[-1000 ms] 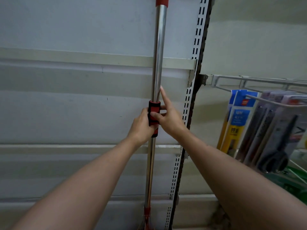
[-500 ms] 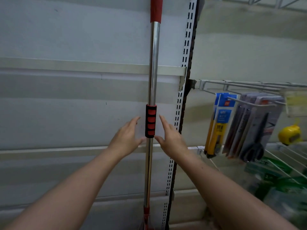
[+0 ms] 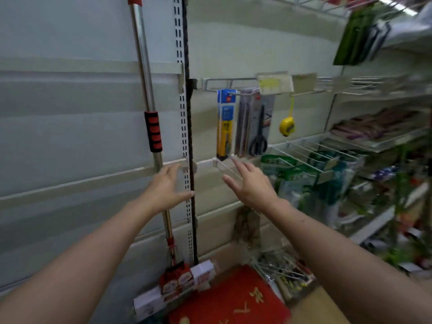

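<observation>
A mop with a long chrome pole (image 3: 143,66) and a red-and-black foam grip (image 3: 153,131) leans upright against the grey shelf back panel; its wrapped head (image 3: 173,288) rests on the floor. My left hand (image 3: 166,189) hovers in front of the pole below the foam grip, fingers spread, holding nothing. My right hand (image 3: 251,184) is held out to the right of the slotted shelf upright (image 3: 184,127), fingers straight, also holding nothing.
Packaged cutters and scissors (image 3: 243,127) and a yellow tape measure (image 3: 287,127) hang from wire hooks on the right. Wire shelves (image 3: 311,155) hold green packets. A red mat (image 3: 233,300) lies on the floor below.
Both hands let go of the mop's foam grip, opened, and moved down and away from the pole. My view has turned right and downward, revealing the floor and more shelves.
</observation>
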The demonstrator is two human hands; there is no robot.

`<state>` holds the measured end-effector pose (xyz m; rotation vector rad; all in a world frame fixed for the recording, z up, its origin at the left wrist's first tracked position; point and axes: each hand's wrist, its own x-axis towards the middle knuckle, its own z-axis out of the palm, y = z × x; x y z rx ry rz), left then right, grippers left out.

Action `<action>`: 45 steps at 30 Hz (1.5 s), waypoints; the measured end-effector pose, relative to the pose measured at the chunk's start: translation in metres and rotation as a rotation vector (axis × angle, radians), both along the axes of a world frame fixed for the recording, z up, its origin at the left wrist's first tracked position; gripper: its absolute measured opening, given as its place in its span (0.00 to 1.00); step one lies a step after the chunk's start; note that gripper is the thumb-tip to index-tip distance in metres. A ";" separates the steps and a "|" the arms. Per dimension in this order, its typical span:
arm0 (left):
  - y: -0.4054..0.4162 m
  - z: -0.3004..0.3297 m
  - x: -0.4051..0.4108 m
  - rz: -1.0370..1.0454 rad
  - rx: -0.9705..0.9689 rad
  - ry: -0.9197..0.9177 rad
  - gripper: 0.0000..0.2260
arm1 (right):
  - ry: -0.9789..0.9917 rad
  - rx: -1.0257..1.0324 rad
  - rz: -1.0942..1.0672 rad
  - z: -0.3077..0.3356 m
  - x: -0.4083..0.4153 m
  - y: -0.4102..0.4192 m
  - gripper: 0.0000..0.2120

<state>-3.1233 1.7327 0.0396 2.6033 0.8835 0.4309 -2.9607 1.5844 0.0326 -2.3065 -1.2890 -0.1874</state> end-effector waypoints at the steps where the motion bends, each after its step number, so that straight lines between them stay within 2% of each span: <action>1: -0.009 -0.002 0.006 -0.036 -0.004 0.007 0.39 | 0.006 0.016 -0.030 0.003 0.005 -0.017 0.31; 7: -0.067 0.001 0.054 -0.215 0.026 0.007 0.39 | 0.016 0.046 -0.285 0.012 0.043 -0.117 0.31; 14: -0.174 -0.003 0.145 -0.558 0.029 -0.041 0.37 | 0.052 0.060 -0.536 0.008 0.081 -0.249 0.30; 22: -0.290 -0.016 0.250 -0.748 0.038 0.002 0.40 | 0.126 0.066 -0.727 -0.012 0.139 -0.388 0.32; 25: -0.336 -0.020 0.295 -0.789 0.049 0.020 0.39 | 0.131 0.053 -0.766 -0.017 0.169 -0.436 0.30; 34: -0.459 -0.028 0.446 -0.761 0.205 0.126 0.37 | 0.061 -0.179 -0.830 -0.014 0.308 -0.586 0.30; 39: -0.505 -0.029 0.527 -0.686 0.171 0.128 0.38 | 0.115 -0.181 -0.840 -0.021 0.384 -0.642 0.30; 45: -0.541 -0.049 0.623 -0.687 0.136 0.175 0.35 | 0.156 -0.155 -0.836 -0.041 0.479 -0.674 0.30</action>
